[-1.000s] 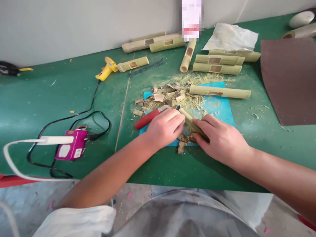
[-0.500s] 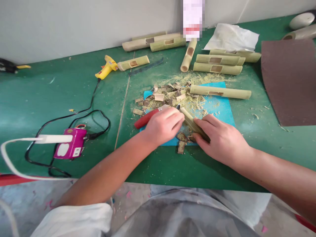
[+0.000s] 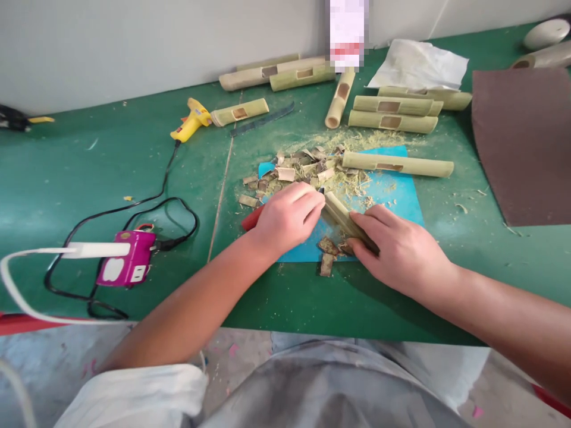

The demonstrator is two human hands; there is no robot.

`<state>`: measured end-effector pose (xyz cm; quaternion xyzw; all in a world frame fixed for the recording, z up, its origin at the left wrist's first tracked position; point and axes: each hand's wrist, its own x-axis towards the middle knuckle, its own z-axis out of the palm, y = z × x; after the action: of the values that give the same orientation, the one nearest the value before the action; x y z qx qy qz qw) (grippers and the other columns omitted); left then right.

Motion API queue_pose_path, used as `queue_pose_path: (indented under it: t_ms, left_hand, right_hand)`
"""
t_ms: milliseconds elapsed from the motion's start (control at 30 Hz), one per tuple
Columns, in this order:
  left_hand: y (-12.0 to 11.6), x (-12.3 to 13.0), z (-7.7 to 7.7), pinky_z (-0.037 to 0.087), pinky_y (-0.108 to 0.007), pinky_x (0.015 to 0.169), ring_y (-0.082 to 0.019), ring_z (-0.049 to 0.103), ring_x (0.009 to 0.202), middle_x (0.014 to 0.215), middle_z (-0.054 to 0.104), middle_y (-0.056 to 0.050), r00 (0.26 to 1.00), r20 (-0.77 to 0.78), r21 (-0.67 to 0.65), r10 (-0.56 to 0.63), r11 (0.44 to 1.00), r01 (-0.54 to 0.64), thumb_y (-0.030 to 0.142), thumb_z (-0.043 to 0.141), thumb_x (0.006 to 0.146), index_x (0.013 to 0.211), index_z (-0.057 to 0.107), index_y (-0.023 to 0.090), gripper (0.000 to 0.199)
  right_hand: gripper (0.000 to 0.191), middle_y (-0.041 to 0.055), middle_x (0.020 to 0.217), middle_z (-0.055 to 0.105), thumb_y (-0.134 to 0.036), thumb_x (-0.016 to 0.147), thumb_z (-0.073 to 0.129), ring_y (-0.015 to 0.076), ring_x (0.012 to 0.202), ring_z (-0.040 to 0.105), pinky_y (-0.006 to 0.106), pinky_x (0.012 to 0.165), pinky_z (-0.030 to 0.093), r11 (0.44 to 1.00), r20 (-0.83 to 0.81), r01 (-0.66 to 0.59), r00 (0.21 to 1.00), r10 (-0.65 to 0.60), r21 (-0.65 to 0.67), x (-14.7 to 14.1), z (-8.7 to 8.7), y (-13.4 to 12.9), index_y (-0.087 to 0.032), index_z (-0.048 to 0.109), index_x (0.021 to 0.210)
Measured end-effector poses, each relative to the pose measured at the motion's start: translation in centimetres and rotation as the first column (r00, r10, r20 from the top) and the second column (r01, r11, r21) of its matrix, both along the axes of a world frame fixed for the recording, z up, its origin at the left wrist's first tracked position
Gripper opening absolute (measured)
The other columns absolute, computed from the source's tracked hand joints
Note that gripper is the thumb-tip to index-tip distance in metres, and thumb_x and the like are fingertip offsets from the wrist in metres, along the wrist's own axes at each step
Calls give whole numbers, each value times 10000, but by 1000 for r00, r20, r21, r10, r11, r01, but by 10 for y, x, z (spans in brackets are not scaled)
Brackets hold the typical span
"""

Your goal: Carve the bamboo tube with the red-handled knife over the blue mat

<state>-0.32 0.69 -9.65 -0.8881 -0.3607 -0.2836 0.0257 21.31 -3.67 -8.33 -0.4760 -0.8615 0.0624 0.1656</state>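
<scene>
And here at the green desk point(image 3: 276, 309), the right hand point(image 3: 405, 249) has it pinned: thumb on one side, fingers on the other, a firm grip on a slim bamboo piece point(image 3: 339, 209). That piece slants across the near part of the blue sheet point(image 3: 401, 202), one end sticking out toward the left, the other tucked under the right palm; whether it touches the sheet, I cannot tell.

Over to the left hand point(image 3: 289, 217), fingers curled in tight, knuckles up, just beside the bamboo's free end! A small dark tip point(image 3: 322, 191) pokes out by those fingertips, but the grip itself is hidden, so what it holds I cannot tell. A red handle point(image 3: 252, 219) peeks out behind that hand, on its left.

Beyond the hands, a heap of bamboo chips point(image 3: 286, 174) spreads over the sheet, pale shavings among them, and a longer bamboo tube point(image 3: 423, 167) with a cut window lies right alongside. A few loose chips point(image 3: 327, 264) sit at the sheet's near edge, between the two hands.

Out left, a yellow glue gun point(image 3: 191, 122) with its black cord, and nearer, a purple power socket point(image 3: 127, 258) with a white plug point(image 3: 100, 249). Far right, a brown sheet point(image 3: 521, 148) lies flat.
</scene>
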Motion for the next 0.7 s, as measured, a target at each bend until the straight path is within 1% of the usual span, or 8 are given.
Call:
queue_pose_path:
  t_ms: [133, 233, 367, 500, 600, 700]
  left_hand:
    - [-3, 3, 2, 500, -286, 725, -162, 604, 749, 761, 637, -53, 998, -50, -16, -33, 999, 32, 144, 460, 969, 791, 613, 164, 236]
    - [-4, 4, 3, 495, -288, 718, -161, 601, 744, 759, 634, -49, 1000, -25, 9, 4, 1000, -4, 158, 451, 977, 793, 609, 167, 243]
    - [-6, 6, 3, 494, -279, 728, -154, 605, 759, 765, 633, -44, 998, -29, -45, -49, 998, 48, 167, 444, 985, 811, 612, 167, 242]
    - [-8, 7, 3, 494, -275, 714, -155, 606, 758, 772, 640, -46, 1000, 0, -24, -27, 999, 27, 159, 448, 984, 808, 606, 164, 236]
    - [-10, 9, 4, 501, -274, 716, -156, 615, 773, 801, 654, -55, 996, -20, -64, -88, 994, 86, 162, 455, 981, 824, 607, 162, 219]
    - [-11, 11, 4, 508, -277, 735, -155, 619, 777, 799, 654, -53, 998, 8, -72, -59, 996, 59, 158, 449, 984, 822, 605, 163, 225]
  right_hand:
    - [213, 69, 939, 651, -254, 901, 529, 158, 688, 597, 283, 540, 415, 1000, -3, -3, 1000, 3, -8, 1, 1, 0, -152, 679, 1014]
    - [205, 71, 941, 652, -255, 897, 537, 156, 683, 596, 280, 541, 413, 1000, -15, 5, 1000, -5, -6, 1, 0, 0, -152, 680, 1001]
    - [185, 75, 929, 655, -250, 886, 547, 159, 669, 600, 283, 534, 411, 1000, -22, -3, 1000, 3, -7, 0, 0, 1, -149, 683, 963]
    - [169, 76, 930, 657, -238, 881, 553, 163, 680, 609, 285, 548, 426, 1000, -36, -5, 999, 4, -9, -1, 1, 1, -148, 681, 946]
    - [164, 75, 919, 654, -232, 879, 553, 170, 684, 613, 290, 535, 421, 1000, -34, -3, 999, 2, -16, 0, 1, 1, -148, 680, 942]
    - [161, 76, 926, 655, -237, 881, 558, 169, 689, 616, 290, 548, 432, 1000, -41, 4, 999, -5, -24, 1, 1, 1, -147, 679, 939]
